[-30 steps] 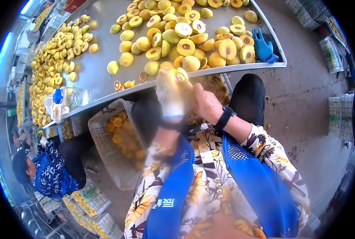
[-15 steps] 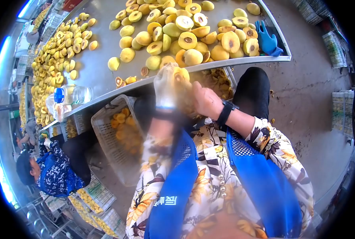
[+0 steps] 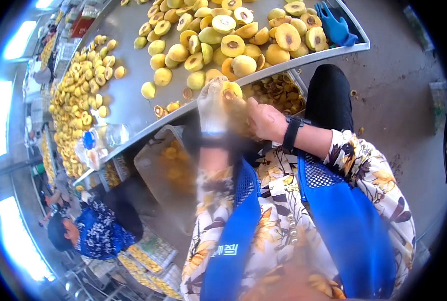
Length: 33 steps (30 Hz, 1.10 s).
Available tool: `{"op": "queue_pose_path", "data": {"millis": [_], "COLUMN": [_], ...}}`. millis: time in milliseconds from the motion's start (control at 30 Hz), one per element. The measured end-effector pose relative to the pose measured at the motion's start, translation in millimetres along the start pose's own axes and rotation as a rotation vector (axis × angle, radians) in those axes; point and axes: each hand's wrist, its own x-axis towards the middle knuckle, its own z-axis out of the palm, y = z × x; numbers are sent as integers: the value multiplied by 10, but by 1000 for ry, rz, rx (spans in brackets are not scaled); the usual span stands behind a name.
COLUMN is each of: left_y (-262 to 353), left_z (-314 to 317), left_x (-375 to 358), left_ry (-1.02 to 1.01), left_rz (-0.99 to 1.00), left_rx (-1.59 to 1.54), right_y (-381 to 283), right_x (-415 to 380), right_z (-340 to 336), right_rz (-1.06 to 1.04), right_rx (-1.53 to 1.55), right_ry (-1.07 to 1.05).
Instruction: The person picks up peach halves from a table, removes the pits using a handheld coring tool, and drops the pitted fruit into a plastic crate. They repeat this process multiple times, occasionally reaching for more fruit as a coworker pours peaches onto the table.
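My left hand (image 3: 212,106), in a whitish glove, is closed around a yellow peach half (image 3: 231,91) with its brown centre facing up. Close beside it on the right is my right hand (image 3: 266,120), bare and with fingers curled in. Whatever those fingers may hold is blurred and cannot be made out. Both hands are just below the near edge of a metal table (image 3: 128,25). On that table lies a heap of yellow peach halves (image 3: 232,45), some cut side up. A bin of brown-yellow scraps (image 3: 278,93) sits behind my right hand, under the table edge.
A blue glove (image 3: 335,25) lies in the table's right corner. At the left are a clear bottle with a blue cap (image 3: 117,134) and another peach pile (image 3: 78,98). Below is a crate (image 3: 151,168) holding peach pieces. A seated person (image 3: 100,228) is at the left.
The whole view has shifted and turned slightly, moving the crate and seated person rightward. My hands keep nearly the same pose, with the peach half still in my left hand.
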Motion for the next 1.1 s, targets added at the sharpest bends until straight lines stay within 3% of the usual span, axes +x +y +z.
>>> {"op": "queue_pose_path", "data": {"millis": [67,133,267,367,467,533,567,733,933,1100], "left_y": [-14,100,18,-42,62,-314,-318,3,-155,123], "left_z": [-50,123,292,275,226,-63,-91,136,187,84], "left_x": [63,12,-56,-54,-32,155,156,59,79,13], "left_ry": [-6,166,326,324,234,164,148,271,342,114], "left_rz": [49,-66,199,264,75,579,580,107,209,-112], "left_rx": [54,-169,68,222,0,537,543,-150,59,-120], "right_y": [25,-65,-199,-119,-82,-90,-64,62,27,197], "right_x": [58,103,75,82,77,59,83,205,194,237], "right_z": [-5,-8,91,136,91,-13,-10,76,316,203], "right_rz": [-24,20,22,36,-26,-131,-137,-213,6,-98], "right_rx": [9,92,185,205,187,118,92,83,248,92], "right_ry": [-21,-17,90,81,89,64,58,105,123,-69]}}
